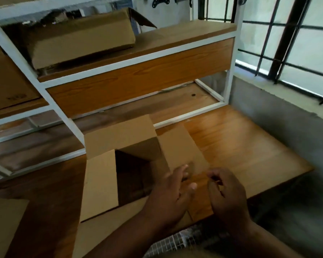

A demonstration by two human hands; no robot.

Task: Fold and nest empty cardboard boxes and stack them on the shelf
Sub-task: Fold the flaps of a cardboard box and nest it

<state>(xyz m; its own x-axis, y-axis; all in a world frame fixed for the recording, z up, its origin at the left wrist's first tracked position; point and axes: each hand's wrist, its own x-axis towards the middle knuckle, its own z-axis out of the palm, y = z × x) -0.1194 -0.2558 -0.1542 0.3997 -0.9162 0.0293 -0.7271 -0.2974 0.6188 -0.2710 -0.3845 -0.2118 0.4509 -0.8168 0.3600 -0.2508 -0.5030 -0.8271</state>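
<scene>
Nearest, the left hand (pixel 172 190) rests with loosely spread fingers on the right flap of an open cardboard box (pixel 119 164) standing on the tabletop (pixel 250 146); the right hand (pixel 226 192) hovers just beside it, fingers loosely curled, holding nothing. Far left, another cardboard box (pixel 78 40) lies on the shelf (pixel 185 34)

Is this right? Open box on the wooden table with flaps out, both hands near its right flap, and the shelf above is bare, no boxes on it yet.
Not quite. The open box sits on the wooden table with the left hand and right hand by its right flap, but the shelf is not bare: the head view shows a closed cardboard box already lying on it.
</scene>
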